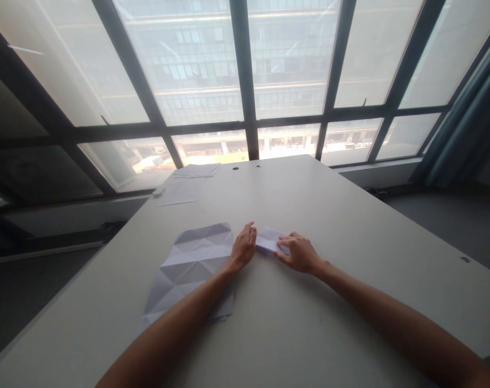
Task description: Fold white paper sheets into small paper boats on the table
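Observation:
A small folded white paper (267,237) lies on the table between my two hands. My right hand (300,253) grips its right end, with the fingers over the top and the thumb at the near edge. At the paper's left end rests my left hand (243,247), its fingers stretched out and touching that edge. Beneath and left of my left forearm is a larger creased sheet of paper (196,256), marked with crossing fold lines. Its lower part is partly hidden by the forearm.
The long white table (350,258) stretches toward tall windows (289,59). More white sheets (180,191) lie at its far left, beside a small pale object (158,192). A round dark cable hole (235,168) sits near the far edge. A blue curtain (459,118) hangs at the right.

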The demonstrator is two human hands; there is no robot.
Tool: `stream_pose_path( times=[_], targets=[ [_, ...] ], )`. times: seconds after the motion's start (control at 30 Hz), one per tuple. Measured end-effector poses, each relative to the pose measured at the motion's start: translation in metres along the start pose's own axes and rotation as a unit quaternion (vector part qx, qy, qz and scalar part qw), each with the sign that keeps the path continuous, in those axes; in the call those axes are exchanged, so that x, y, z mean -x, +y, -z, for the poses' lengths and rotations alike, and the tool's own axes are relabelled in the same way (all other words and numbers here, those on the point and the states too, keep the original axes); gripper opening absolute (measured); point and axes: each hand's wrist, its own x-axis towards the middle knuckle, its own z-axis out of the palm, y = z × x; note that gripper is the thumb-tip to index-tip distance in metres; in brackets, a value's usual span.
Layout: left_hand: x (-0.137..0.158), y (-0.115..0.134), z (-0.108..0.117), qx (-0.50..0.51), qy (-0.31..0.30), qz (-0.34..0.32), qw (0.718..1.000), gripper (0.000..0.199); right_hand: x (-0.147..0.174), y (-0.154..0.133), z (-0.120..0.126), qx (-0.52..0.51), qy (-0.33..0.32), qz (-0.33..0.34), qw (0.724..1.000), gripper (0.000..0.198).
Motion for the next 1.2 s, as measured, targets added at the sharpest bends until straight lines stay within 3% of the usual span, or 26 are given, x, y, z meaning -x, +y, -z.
stream_pose_path(
  times=[0.17, 0.37, 0.57, 0.73, 0.87, 1.0, 1.2],
  targets=[
    [-0.001, 0.001, 0.001, 0.016, 0.014, 0.002, 1.000, 0.047, 0.000, -0.002, -0.002, 0.000, 0.005, -0.024, 1.000, 0.033],
    [0.001, 0.003, 0.002, 0.007, 0.017, -0.017, 1.000, 0.045, -0.002, -0.007, -0.008, 0.040, 0.000, -0.101, 0.994, 0.040],
    [0.000, 0.003, 0.003, -0.014, -0.009, -0.029, 0.999, 0.039, -0.003, -0.006, -0.011, 0.039, 0.008, -0.094, 0.995, 0.042],
    [0.002, 0.005, 0.004, 0.022, 0.018, -0.008, 1.000, 0.036, -0.005, 0.002, -0.014, 0.028, 0.030, -0.107, 0.993, 0.038],
    [0.004, 0.009, 0.004, -0.001, 0.021, -0.066, 0.998, 0.029, -0.007, 0.007, -0.018, -0.015, 0.071, -0.136, 0.988, 0.030],
    [0.006, 0.012, 0.005, -0.030, 0.038, -0.115, 0.992, 0.042, -0.011, 0.016, -0.022, -0.116, 0.145, -0.166, 0.969, 0.027],
    [0.010, 0.018, 0.007, -0.120, -0.032, -0.182, 0.975, 0.026, -0.019, 0.032, -0.029, -0.328, 0.206, -0.220, 0.896, 0.032]
  ],
)
